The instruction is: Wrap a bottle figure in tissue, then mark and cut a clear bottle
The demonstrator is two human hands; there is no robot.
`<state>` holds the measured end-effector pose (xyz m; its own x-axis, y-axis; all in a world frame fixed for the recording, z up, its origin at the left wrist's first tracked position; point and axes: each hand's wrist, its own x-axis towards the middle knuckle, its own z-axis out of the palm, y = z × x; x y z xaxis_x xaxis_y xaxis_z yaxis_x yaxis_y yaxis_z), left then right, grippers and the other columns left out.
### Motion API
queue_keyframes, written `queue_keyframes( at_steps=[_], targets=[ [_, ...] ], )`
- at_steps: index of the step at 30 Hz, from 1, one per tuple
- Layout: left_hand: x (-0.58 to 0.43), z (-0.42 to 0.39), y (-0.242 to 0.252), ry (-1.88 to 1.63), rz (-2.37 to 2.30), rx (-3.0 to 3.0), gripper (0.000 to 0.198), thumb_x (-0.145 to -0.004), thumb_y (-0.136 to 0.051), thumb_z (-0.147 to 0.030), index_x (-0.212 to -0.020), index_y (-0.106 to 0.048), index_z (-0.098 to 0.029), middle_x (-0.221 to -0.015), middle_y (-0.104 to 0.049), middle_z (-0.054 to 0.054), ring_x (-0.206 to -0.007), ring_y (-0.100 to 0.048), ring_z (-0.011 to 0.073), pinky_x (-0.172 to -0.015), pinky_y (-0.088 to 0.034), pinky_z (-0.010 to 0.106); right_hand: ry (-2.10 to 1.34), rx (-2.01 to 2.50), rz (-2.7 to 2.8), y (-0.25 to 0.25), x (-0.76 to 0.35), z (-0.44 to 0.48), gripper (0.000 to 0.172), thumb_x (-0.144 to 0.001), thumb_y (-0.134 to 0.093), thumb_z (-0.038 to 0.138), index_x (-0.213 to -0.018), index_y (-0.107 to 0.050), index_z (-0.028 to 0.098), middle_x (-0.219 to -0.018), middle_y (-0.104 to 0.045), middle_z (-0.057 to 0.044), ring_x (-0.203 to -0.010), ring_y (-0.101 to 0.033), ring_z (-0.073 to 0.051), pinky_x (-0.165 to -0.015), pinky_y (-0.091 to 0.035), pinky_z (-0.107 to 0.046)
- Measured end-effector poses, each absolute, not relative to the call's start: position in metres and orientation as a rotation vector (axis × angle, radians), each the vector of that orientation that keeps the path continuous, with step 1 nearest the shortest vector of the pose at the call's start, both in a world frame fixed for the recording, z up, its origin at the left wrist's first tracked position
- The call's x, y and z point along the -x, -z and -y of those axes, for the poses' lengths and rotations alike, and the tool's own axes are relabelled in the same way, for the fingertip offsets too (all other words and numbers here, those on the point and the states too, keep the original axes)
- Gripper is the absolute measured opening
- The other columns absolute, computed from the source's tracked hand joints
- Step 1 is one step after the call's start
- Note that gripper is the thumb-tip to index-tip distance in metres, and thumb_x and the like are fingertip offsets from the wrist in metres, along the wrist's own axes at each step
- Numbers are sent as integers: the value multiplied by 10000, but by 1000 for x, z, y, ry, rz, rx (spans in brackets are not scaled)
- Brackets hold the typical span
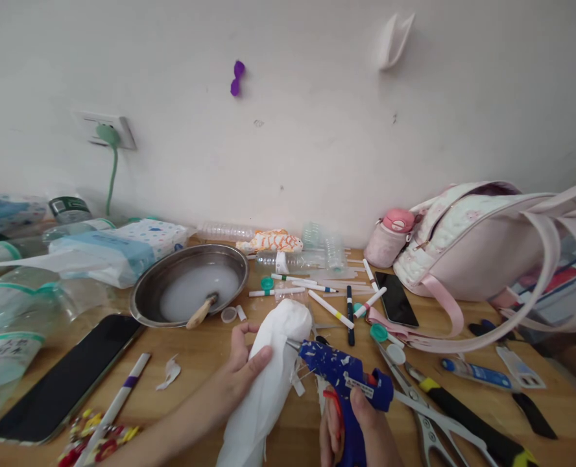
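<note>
My left hand (249, 366) is closed around a long bundle wrapped in white tissue paper (279, 353), thumb across its side. In my right hand (366, 421) is a blue hot glue gun (336, 373), its handle gripped and fingers near the red trigger. The gun's metal nozzle touches or nearly touches the paper's right side, and a glue stick runs out of its back. Loose paper scraps hang beside the nozzle. The bundle's lower end runs out of view at the bottom edge.
A metal bowl of cloudy liquid (144, 305) with a brush stands left. Markers (329, 308), scissors (431, 421) and a yellow-black tool (468, 415) lie right. Plastic bottles (10, 344) and a black phone (69, 376) crowd the left; a pink bag (468, 259) stands back right.
</note>
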<state>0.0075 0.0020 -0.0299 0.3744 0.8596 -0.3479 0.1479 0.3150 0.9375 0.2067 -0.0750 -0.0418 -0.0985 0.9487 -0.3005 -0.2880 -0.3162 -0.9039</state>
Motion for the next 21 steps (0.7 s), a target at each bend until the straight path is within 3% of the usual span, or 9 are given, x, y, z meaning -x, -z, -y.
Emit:
queue_keyframes(
  at_steps=[6,11,21],
  targets=[
    [-9,-1,22,-645,-1152,-1178,650,-764,-456,-749,-1126,-271,-242,-835,-594,-15,-685,-572,174,-617,-425,283,-1609,1135,765,34,-202,76,637,-707,-506,801,-532,-524,189,-424,-445,27,-378,-391,-84,-439,-235,-237],
    [-15,-1,13,-688,-1128,-1073,617,-761,-497,-706,-1093,-248,-248,-779,-661,-12,-660,-637,201,-605,-456,297,-1593,1160,807,32,-201,76,629,-703,-507,804,-526,-515,201,-437,-424,29,-402,-411,-103,-473,-243,-259],
    [-14,-9,27,-766,-1146,-1012,700,-676,-566,-734,-1070,-247,-252,-679,-590,-44,-560,-601,204,-554,-402,303,-1615,1244,921,30,-205,76,652,-711,-459,825,-509,-486,206,-457,-460,-1,-430,-397,-109,-491,-285,-265]
  ],
)
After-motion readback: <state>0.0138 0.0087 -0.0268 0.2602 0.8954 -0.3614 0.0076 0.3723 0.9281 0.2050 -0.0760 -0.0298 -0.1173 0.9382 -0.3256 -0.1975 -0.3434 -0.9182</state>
